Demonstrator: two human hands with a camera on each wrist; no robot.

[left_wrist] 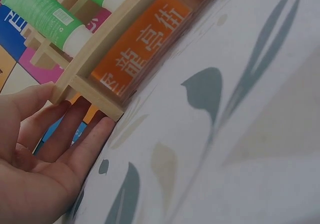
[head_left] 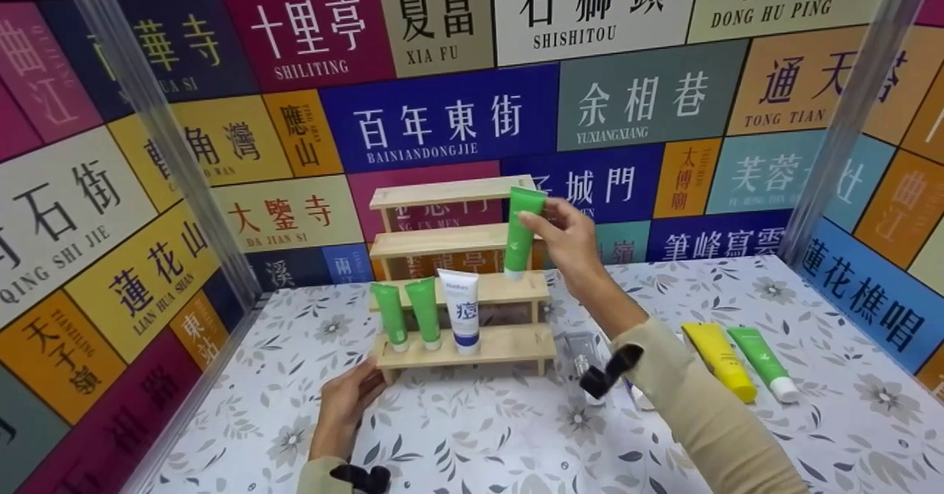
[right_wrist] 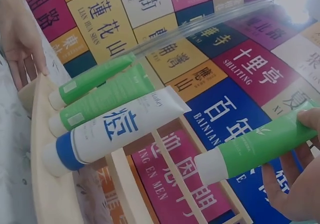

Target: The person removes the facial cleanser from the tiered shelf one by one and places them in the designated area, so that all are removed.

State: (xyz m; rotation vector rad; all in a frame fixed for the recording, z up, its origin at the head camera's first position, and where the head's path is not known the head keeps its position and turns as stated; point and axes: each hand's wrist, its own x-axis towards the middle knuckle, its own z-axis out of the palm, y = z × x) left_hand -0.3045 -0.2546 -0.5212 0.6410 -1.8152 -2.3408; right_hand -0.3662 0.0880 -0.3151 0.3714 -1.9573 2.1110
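My right hand (head_left: 571, 239) pinches a green tube (head_left: 522, 230) near its flat top end, its white cap pointing down over the second step from the bottom at the right side of a tiered wooden rack (head_left: 472, 349). In the right wrist view that white cap (right_wrist: 211, 167) shows apart from the rack's steps. On the bottom step stand two slim green tubes (head_left: 389, 315) and a white tube with a blue band (head_left: 461, 313), all on their caps. My left hand (left_wrist: 55, 149) holds the rack's left front corner, thumb at the step's end and fingers by the leg.
Right of the rack, a yellow tube (head_left: 719, 361) and another green tube (head_left: 765, 363) lie on the floral tabletop (head_left: 243, 428). A clear item (head_left: 582, 354) lies partly hidden by my right forearm. Colourful lettered panels (head_left: 442, 122) stand behind, with clear uprights (head_left: 162, 133) at the corners.
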